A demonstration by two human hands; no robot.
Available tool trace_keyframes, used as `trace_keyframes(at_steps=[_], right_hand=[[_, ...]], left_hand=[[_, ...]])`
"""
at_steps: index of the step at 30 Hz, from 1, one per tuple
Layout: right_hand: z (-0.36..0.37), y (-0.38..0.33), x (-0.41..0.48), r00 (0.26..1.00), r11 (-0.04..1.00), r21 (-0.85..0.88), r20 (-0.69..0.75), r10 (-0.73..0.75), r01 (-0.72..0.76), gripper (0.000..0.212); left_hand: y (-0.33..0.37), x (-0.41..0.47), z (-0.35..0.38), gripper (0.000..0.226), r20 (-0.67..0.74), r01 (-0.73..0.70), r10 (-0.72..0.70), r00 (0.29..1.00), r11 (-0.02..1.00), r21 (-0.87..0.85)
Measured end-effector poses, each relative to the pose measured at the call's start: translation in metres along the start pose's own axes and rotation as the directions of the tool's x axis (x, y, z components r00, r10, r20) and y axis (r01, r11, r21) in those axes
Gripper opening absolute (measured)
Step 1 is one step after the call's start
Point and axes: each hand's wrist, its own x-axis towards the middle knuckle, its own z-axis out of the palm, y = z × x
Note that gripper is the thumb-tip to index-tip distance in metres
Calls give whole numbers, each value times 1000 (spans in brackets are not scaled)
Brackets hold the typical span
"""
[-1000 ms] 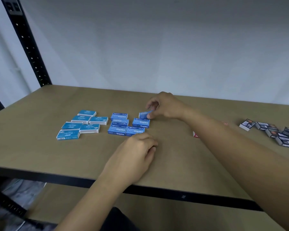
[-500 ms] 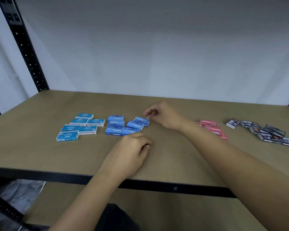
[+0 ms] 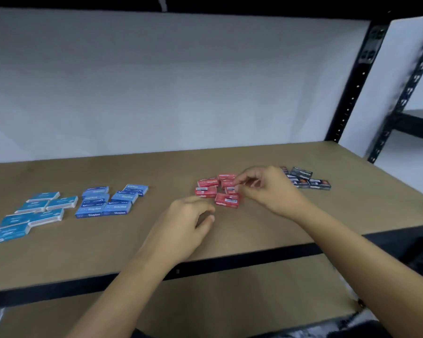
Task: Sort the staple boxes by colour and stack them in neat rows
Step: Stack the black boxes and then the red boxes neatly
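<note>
Four groups of staple boxes lie on the brown shelf board point(image 3: 266, 235). At the far left are the light-blue boxes point(image 3: 34, 212), and the dark-blue boxes point(image 3: 105, 202) sit just right of them. The red boxes point(image 3: 206, 183) lie loose in the middle, with the black boxes point(image 3: 311, 182) at the right. My right hand point(image 3: 266, 189) hovers over the right side of the red group, its thumb and fingertips pinched on a small red box point(image 3: 230, 190). My left hand point(image 3: 188, 223) rests on the board in front of the red boxes, fingers curled with nothing in them.
The board's black front edge point(image 3: 230, 262) runs below my forearms. A black perforated upright point(image 3: 352, 81) stands at the back right, with another shelf unit point(image 3: 413, 118) beyond it. A white wall closes the back. A lower brown shelf point(image 3: 230, 308) shows beneath.
My right hand let go of a dark-blue box at the blue group and swung right to the red boxes. My view turned right too. My left hand drifted right, still curled.
</note>
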Motion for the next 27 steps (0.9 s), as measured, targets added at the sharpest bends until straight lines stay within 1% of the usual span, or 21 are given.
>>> trace_keyframes(at_steps=[3, 6, 10, 12, 14, 16, 18, 20, 22, 23, 27], right_hand=[[-35, 29, -26, 997, 998, -38, -62, 46, -48, 6], [-66, 64, -47, 986, 984, -155, -153, 60, -84, 6], [-100, 118, -62, 942, 921, -309, -303, 142, -238, 7], [-111, 141, -63, 925, 906, -298, -322, 199, -299, 6], [-116, 157, -61, 922, 913, -251, -300, 243, -322, 11], [-117, 170, -56, 939, 919, -255, -248, 239, -301, 25], [-116, 176, -50, 954, 929, -253, -202, 221, -269, 34], [-115, 180, -45, 970, 936, -273, -154, 187, -224, 32], [-116, 184, -41, 987, 936, -318, -95, 127, -151, 22], [-117, 185, -40, 990, 939, -315, -82, 115, -136, 19], [-130, 194, -45, 980, 969, -149, -75, 185, -195, 15]], left_hand=[[33, 18, 27, 16, 50, -71, 71, 996, 997, -6], [63, 35, 53, 15, 101, -134, 135, 986, 991, -8], [94, 58, 86, 17, 155, -217, 213, 965, 976, 6], [103, 70, 101, 16, 177, -246, 242, 954, 969, -1], [109, 81, 114, 16, 199, -268, 264, 944, 963, -6], [112, 91, 124, 17, 215, -294, 285, 934, 956, 9], [113, 100, 132, 18, 219, -316, 305, 927, 949, 16], [116, 104, 138, 18, 198, -319, 310, 930, 947, 17], [118, 104, 142, 17, 169, -303, 297, 940, 953, 12], [119, 103, 144, 17, 156, -296, 292, 944, 955, 3], [118, 101, 144, 15, 138, -286, 286, 948, 958, -16]])
